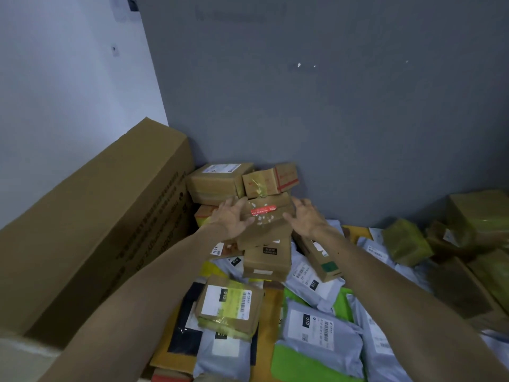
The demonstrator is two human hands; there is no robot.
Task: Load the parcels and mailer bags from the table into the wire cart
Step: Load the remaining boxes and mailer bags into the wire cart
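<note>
Forearms [154, 271], left hand [232, 216], right hand [307, 217], spread fingers [298, 202] flanking red-labelled parcel [268, 216]

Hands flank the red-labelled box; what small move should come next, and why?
Probably press both palms in and lift the red-labelled box straight up: left hand and right hand flank it, fingers spread, and it lies atop other parcels.

"010" on taped brown parcel [228, 307] | "010" on front grey mailer bag [322, 337] | "231" on rear grey mailer bag [311, 288]
</note>
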